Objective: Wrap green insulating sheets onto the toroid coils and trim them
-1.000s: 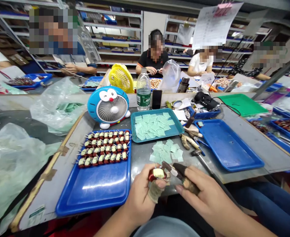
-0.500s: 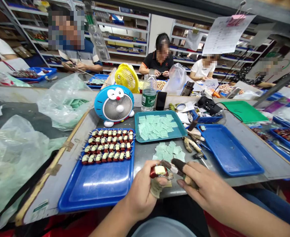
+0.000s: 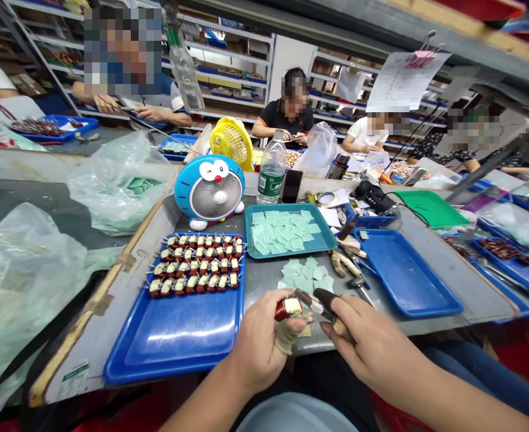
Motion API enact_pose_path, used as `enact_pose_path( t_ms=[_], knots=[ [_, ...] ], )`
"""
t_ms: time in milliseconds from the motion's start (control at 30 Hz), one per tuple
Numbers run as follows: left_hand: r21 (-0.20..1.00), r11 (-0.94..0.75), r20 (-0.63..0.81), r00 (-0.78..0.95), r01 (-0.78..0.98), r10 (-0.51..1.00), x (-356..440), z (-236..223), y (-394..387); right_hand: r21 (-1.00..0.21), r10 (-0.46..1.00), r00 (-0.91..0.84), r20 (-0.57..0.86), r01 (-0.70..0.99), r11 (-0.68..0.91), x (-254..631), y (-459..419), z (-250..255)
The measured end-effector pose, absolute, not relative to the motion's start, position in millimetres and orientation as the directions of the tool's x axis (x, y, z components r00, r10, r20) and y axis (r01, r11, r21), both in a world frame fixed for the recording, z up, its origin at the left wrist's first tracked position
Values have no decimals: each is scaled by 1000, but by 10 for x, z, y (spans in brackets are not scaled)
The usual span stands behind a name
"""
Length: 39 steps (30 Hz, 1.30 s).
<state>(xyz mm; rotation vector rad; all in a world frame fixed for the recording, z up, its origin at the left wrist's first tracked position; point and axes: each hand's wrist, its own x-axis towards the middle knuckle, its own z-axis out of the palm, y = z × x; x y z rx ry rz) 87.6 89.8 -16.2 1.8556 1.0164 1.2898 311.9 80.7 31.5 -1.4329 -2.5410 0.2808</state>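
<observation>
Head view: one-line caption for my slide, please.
Left hand holds a copper-wound coil, right hand holds pliers to it, beside a blue tray of more coils.

On the grey metal bench (image 3: pixel 264 312), a long blue plastic tray (image 3: pixel 174 377) of wire-wound coils (image 3: pixel 192 265) lay at left, with a round blue plastic fan (image 3: pixel 209 192) behind it. A teal plastic tray (image 3: pixel 286 255) of square green sheets (image 3: pixel 282 231) sat to its right, loose green sheets (image 3: pixel 307 276) before it. Further right lay a blue plastic tray (image 3: pixel 420 315). Nearest the person, the left hand (image 3: pixel 259 342) held a small copper-wound coil (image 3: pixel 289 309), and the right hand (image 3: pixel 372 342) held a small dark-handled tool (image 3: pixel 323 303) against it.
</observation>
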Motion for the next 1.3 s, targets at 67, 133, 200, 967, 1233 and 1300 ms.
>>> enact_pose_path(
  t_ms=[67,133,200,967,1233,1300],
  knots=[
    [872,-441,407,187,210,894,927,-157,866,-143,849,-499,172,840,523,3117,813,252],
    [888,-412,383,167,205,908,963,-156,836,-15,830,-508,231,851,525,3136,821,231],
    [872,-434,400,180,226,899,964,-160,815,0,828,-520,212,847,532,3165,812,254],
    [863,286,-5,560,-416,828,789,-110,578,-193,646,-761,63,626,756,3364,968,461],
    [780,374,11,608,-502,794,799,-245,600,-265,690,-719,82,651,711,3421,912,395],
    [735,397,27,610,-549,792,822,-269,608,-296,704,-705,87,657,694,3419,917,338]
  ],
)
